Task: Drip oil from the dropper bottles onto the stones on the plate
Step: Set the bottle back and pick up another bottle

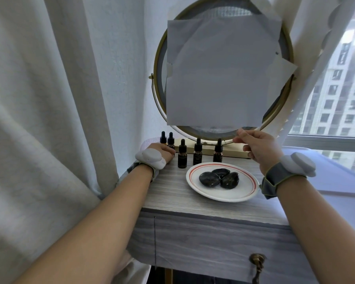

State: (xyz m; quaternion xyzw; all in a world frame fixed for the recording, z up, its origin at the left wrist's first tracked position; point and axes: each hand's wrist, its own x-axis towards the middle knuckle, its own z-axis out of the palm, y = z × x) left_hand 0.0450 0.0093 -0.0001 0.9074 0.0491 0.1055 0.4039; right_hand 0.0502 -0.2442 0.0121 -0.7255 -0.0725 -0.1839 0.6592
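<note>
Left of centre, along the back of the counter (172, 193), stands a row of five dropper bottles, all upright with their long axis straight up and down. The left hand (162, 153) sits right at the two leftmost ones (167, 140), fingers curled in toward them and touching or nearly so, but the wrist pad blocks the view, so I can't tell if they're actually clamped on a bottle. That hand is clearly the nearer one to any bottle; I'd guess it picks first.

The other three bottles (182, 154) (197, 152) (218, 151) stand between the left hand and the right hand (258, 148), just behind the plate (193, 181). The right hand is up higher, just right of centre, fingers (239, 133) loosely curled and a bit apart, tips at the lower rim of the mirror (158, 58), holding nothing as far as I can see.

The plate sits in front of the bottles, lower and to the right of the left hand, with three dark stones (210, 178) (220, 172) (230, 180) bunched together and touching in its middle. So a bottle has to travel right and toward the viewer to get over them.

What's in the way: the three middle bottles stand on that path and look easy to tip. The curtain (49, 99) crowds the left arm. Paper (219, 74) covers the mirror.
</note>
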